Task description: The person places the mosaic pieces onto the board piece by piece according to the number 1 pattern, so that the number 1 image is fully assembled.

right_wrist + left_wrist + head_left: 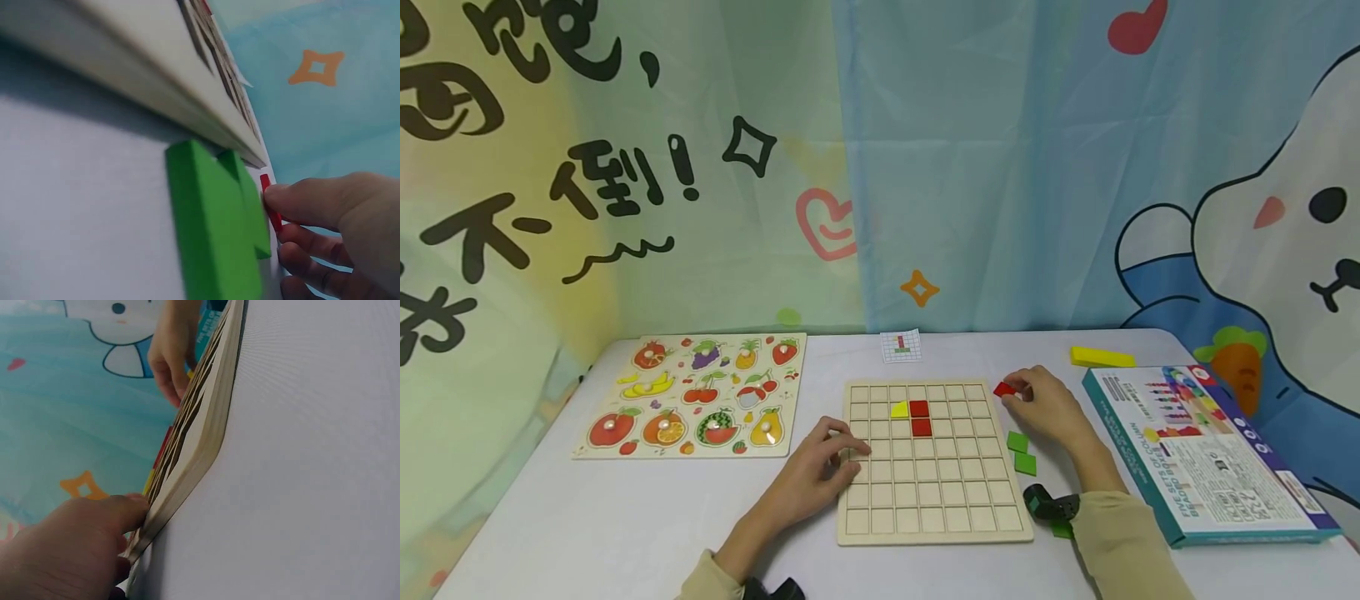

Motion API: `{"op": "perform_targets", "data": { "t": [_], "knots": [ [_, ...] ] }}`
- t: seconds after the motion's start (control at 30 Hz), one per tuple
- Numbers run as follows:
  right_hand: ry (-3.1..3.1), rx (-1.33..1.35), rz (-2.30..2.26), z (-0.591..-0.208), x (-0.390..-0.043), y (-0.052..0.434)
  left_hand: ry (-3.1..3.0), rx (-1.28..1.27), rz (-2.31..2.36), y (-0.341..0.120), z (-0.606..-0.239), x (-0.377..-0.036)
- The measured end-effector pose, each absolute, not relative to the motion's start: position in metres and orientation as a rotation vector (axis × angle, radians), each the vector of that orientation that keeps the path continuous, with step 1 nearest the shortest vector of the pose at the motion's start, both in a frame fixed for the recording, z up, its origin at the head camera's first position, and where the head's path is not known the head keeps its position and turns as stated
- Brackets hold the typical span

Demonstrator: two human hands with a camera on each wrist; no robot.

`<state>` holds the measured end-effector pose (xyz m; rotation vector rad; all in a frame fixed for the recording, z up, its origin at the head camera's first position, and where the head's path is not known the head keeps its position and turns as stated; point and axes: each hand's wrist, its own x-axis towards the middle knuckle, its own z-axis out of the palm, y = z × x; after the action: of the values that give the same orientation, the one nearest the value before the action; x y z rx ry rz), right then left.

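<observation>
A wooden grid board [934, 517] lies on the white table in front of me. A yellow quarter-round piece [899, 409] and two red squares [920, 417] sit in its upper cells. My right hand [1047, 406] pinches a red tile [1003, 389] just off the board's upper right corner; the same red tile [270, 209] shows edge-on between the fingertips [294, 203]. Two green tiles [1021, 452] lie on the table beside the board's right edge, large in the right wrist view [215, 219]. My left hand [823, 469] rests with its fingers on the board's left edge [187, 469].
A fruit peg puzzle [696, 394] lies at the left. A small pattern card [901, 346] sits behind the board. A teal game box [1206, 450] lies at the right, with a yellow block [1101, 357] beyond it. A cartoon curtain hangs behind the table.
</observation>
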<state>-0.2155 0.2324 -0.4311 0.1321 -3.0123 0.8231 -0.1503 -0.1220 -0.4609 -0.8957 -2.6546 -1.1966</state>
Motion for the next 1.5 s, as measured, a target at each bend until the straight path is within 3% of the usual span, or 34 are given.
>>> {"op": "perform_targets", "data": {
  "t": [0.77,1.5],
  "knots": [
    [-3.0,0.157,0.916,-0.426,-0.215,0.23,-2.614,-0.885,-1.18,-0.122,-0.463,-0.154],
    [-2.922,0.624,1.025,-0.413,-0.195,0.187,-2.626,-0.888,-1.171,-0.121,-0.463,-0.152]
  ]
}}
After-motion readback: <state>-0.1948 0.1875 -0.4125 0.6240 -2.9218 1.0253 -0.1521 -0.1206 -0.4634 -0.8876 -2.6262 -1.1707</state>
